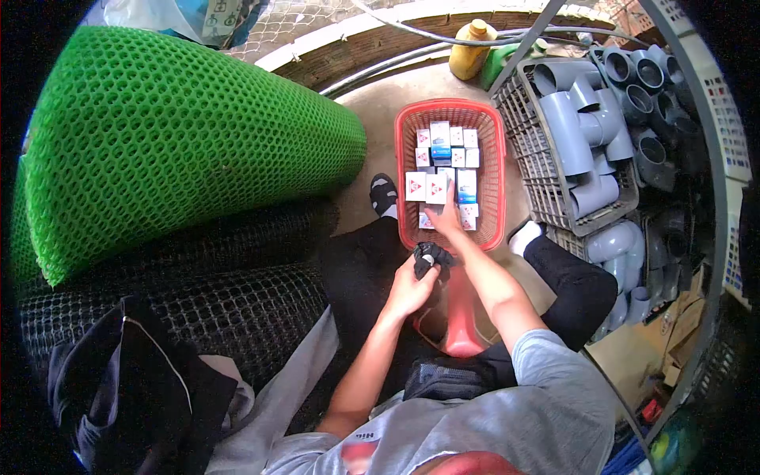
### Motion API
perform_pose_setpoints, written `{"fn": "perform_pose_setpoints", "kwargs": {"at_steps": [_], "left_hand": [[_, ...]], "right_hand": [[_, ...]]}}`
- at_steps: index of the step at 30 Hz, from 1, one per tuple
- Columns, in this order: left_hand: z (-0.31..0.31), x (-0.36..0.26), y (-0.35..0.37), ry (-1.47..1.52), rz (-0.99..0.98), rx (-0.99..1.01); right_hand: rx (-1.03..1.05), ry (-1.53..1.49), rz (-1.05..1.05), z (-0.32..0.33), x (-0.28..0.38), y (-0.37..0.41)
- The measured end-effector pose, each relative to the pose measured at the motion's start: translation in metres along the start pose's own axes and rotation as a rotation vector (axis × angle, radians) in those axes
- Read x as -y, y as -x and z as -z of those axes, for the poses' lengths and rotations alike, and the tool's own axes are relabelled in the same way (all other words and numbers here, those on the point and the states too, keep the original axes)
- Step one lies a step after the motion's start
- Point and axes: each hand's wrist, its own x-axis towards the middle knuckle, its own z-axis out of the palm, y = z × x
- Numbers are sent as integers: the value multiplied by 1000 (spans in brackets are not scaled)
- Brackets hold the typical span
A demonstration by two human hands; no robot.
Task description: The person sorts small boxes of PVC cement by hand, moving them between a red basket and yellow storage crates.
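A red plastic basket point(402, 131) stands on the floor between my feet, with several small white and blue boxes point(440, 136) inside, many marked with a red triangle. My right hand point(447, 218) reaches over the near part of the basket, thumb and fingers closed around a white box point(436, 188). Just left of that box sits another white box point(416, 187) of similar size. Close to the basket's near rim, my left hand point(413, 289) is closed on a crumpled black bundle point(432, 258), a small pale part showing at its middle.
A large roll of green plastic mesh point(206, 142) lies at left, above black mesh point(182, 317). Grey pipe fittings point(566, 131) fill a crate point(534, 166) at right. Yellow point(472, 49) and green point(500, 62) jugs stand behind the basket. A red plastic piece point(461, 324) lies between my legs.
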Motion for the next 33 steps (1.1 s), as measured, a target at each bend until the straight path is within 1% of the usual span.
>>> {"fn": "perform_pose_setpoints", "kwargs": {"at_steps": [1, 3, 6, 7, 9, 10, 11, 13, 14, 15, 17, 18, 19, 21, 22, 23, 24, 25, 26, 27, 28, 29, 30, 31, 32, 33], "left_hand": [[0, 4, -2, -21, -14, 14], [-1, 10, -3, -42, -42, 32], [-3, 4, 0, -38, -18, 6], [-4, 2, 2, -112, -75, -23], [-4, -5, 4, -27, -9, 15], [-4, -7, 4, 20, -31, 22], [-8, -17, 8, 201, 86, 35], [-13, -13, 7, 362, 106, 21], [-13, 0, -1, 277, 51, 58], [-21, -8, 6, 265, 24, 77], [-43, -30, 27, 158, -69, 127], [-54, -38, 34, 49, -165, 119], [-59, -44, 35, 16, -176, 214], [-70, -64, 40, -13, -191, 328], [-73, -71, 28, -29, -295, 436], [-81, -135, 65, -199, -325, 349], [-83, -149, 54, -439, -665, 303], [-85, -178, 52, -520, -787, 284], [-89, -218, 55, -534, -926, 314], [-98, -259, 60, -473, -1027, 384], [-107, -309, 90, -415, -1014, 376], [-115, -349, 99, -582, -1118, 274], [-132, -387, 113, -473, -1182, 274], [-144, -428, 125, -532, -1330, 283], [-161, -464, 153, -513, -1294, 296], [-176, -502, 141, -682, -1636, 235]], "right_hand": [[-5, -2, 5, 6, 0, 2], [-182, 168, 208, 21, 2, 6], [-182, 124, 245, 52, -8, 14], [-182, 103, 261, 67, -4, 20], [79, -90, 52, 96, 5, 37], [156, -150, 18, 114, 24, 56], [230, -211, -12, 127, 41, 76], [362, -464, 143, 140, 48, 117], [383, -611, -128, 150, 69, 145], [406, -759, -402, 160, 86, 174], [503, -675, 47, 158, 81, 200], [355, -644, 160, 163, 82, 213], [339, -652, 178, 180, 97, 231], [15, -505, 236, 215, 118, 259], [-46, -538, 191, 225, 106, 264], [-61, -543, 205, 242, 106, 276], [-65, -645, 145, 261, 111, 294], [-68, -747, 83, 278, 109, 306], [-147, -909, 245, 284, 94, 313], [-138, -1036, 251, 299, 93, 329], [-154, -1149, 256, 310, 88, 341], [-169, -1261, 263, 320, 84, 350], [-199, -1323, 245, 330, 82, 358], [-203, -1369, 190, 335, 64, 361], [-210, -1459, 173, 344, 65, 369], [-214, -1550, 155, 353, 67, 377]]}}
